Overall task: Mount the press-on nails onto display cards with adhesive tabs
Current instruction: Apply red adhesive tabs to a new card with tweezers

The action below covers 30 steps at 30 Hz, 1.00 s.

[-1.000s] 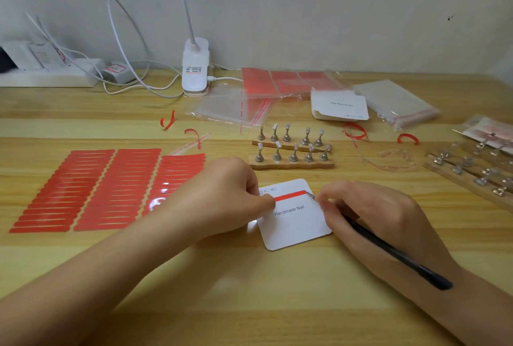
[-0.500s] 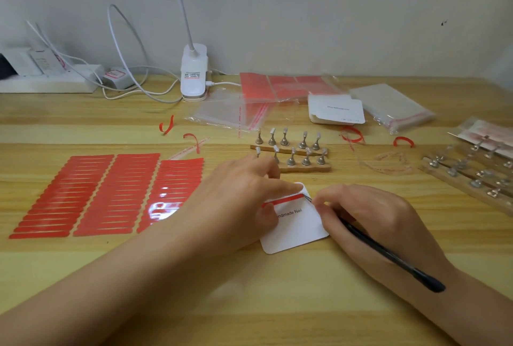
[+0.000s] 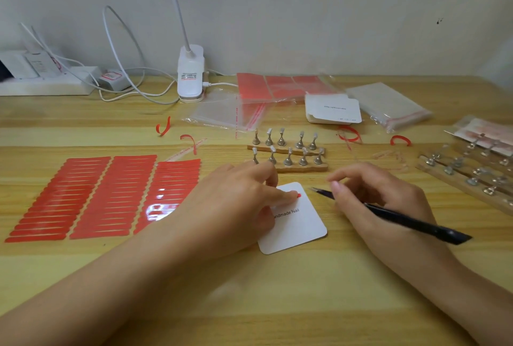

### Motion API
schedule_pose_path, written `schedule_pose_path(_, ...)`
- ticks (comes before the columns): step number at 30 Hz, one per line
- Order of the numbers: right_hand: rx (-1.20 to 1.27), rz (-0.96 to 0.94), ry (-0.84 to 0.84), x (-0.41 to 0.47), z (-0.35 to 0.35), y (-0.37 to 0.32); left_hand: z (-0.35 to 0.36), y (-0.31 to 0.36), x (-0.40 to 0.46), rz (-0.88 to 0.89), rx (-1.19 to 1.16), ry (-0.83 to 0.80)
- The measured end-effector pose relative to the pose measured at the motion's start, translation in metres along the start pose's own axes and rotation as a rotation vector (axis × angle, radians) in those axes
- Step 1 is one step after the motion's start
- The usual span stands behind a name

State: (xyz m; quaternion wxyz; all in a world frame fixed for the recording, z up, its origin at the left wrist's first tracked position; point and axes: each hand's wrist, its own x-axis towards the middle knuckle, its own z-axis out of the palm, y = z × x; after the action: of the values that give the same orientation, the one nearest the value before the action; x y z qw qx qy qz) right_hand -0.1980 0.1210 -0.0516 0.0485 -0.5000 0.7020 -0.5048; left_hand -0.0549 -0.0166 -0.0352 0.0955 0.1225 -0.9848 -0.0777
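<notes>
A white display card (image 3: 298,223) printed "Handmade Nail" lies on the wooden table (image 3: 249,304) in front of me. My left hand (image 3: 236,204) lies over its left half, one straight finger pressing a red adhesive strip (image 3: 298,195) whose end alone shows. My right hand (image 3: 377,201) hovers just right of the card and grips black tweezers (image 3: 394,215), tips pointing at the card's top right corner. Behind the card, two wooden stands (image 3: 291,155) carry several nails on metal holders.
Sheets of red adhesive strips (image 3: 111,195) lie at left. Peeled red liners (image 3: 163,126) curl near them. A stack of blank cards (image 3: 333,109), plastic bags (image 3: 388,107) and a clip lamp (image 3: 190,73) sit at the back. More nail stands (image 3: 472,176) lie at right.
My left hand has slid right along the red strip, covering nearly all of it. My right hand has lifted the tweezers off the strip and drawn back to the right.
</notes>
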Motion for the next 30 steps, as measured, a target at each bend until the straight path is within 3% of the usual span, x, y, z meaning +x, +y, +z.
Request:
schedule_pose_path(6,0.151,-0.042,0.013,0.000,0.001,-0.006,0.000,0.000,0.000,0.007,0.004,0.009)
schedule_pose_path(10,-0.148,-0.171,-0.124,0.004,0.010,-0.004,-0.002,0.001,-0.002,0.056,0.001,0.066)
schedule_pose_path(12,-0.288,-0.215,-0.105,0.004,0.014,-0.004,-0.002,0.001,-0.002,0.069,-0.029,0.090)
schedule_pose_path(20,-0.402,-0.223,-0.112,0.003,0.016,-0.002,-0.002,0.001,-0.005,0.020,-0.124,0.136)
schedule_pose_path(30,-0.588,-0.358,-0.032,0.001,0.016,0.001,-0.008,-0.013,-0.018,0.141,0.045,0.151)
